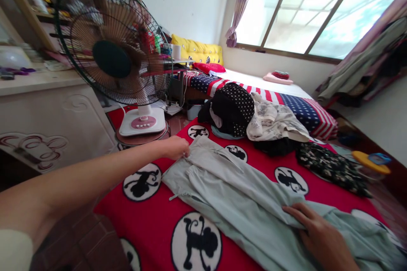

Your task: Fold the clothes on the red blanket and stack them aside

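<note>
In the head view, the left hand (177, 147) has its fingers closed on the waist edge of the trousers (235, 194). The right hand (322, 235) lies over a leg, fingers extended and slightly curved; whether they pinch the cloth cannot be told. The trousers lie on the red blanket (152, 216), spanning the space between both sets of fingers and running on past the right ones.

Hold the waist edge taut with the left fingers. Work the right fingers lengthwise along the leg, with light pressure, so that the layers do not bunch.

The trousers are pale grey-green, thin and creased. The waist is gathered near the left fingers, and a light cord (173, 197) hangs from its near side.
</note>
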`<action>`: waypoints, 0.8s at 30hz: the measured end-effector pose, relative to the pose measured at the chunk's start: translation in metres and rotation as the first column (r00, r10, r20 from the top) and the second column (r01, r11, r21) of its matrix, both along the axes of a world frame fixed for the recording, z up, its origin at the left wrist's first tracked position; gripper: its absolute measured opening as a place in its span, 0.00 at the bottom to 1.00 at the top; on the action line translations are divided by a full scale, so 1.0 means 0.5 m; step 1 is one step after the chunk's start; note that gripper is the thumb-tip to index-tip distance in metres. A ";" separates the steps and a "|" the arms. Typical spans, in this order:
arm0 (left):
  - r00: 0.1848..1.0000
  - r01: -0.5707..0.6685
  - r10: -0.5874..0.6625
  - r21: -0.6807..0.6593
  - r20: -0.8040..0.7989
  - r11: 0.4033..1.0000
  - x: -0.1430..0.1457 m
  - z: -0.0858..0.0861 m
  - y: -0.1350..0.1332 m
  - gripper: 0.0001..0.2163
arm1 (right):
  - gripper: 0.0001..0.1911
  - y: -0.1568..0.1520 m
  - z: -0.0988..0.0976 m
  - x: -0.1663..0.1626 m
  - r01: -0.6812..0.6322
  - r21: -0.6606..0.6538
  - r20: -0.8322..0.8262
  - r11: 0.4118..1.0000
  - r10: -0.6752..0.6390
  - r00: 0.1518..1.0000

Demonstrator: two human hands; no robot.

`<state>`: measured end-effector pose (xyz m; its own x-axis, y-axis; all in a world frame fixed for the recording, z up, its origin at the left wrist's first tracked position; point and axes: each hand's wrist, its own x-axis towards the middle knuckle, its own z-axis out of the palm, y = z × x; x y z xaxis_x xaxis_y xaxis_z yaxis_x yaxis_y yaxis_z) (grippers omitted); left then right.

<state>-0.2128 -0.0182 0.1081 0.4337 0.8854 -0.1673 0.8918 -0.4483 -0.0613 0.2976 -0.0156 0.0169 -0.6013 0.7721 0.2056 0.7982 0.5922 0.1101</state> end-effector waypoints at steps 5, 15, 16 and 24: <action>0.969 -0.235 0.222 0.134 0.104 0.963 0.077 0.023 0.032 0.13 | 0.28 -0.012 0.012 -0.020 0.000 0.012 0.021 1.000 0.000 1.000; 0.902 -0.024 -0.070 0.210 0.425 0.977 0.314 -0.160 0.040 0.27 | 0.28 -0.063 0.000 -0.060 0.125 0.053 -0.112 0.991 -0.119 0.987; 0.912 -0.031 -0.060 0.215 0.406 0.976 0.319 -0.177 0.036 0.27 | 0.29 -0.073 -0.004 -0.063 0.146 0.050 -0.143 0.988 -0.138 0.980; 0.931 -0.036 -0.084 0.320 0.355 0.947 0.315 -0.216 0.040 0.25 | 0.31 -0.119 -0.030 -0.075 0.203 0.038 -0.501 0.979 -0.157 0.851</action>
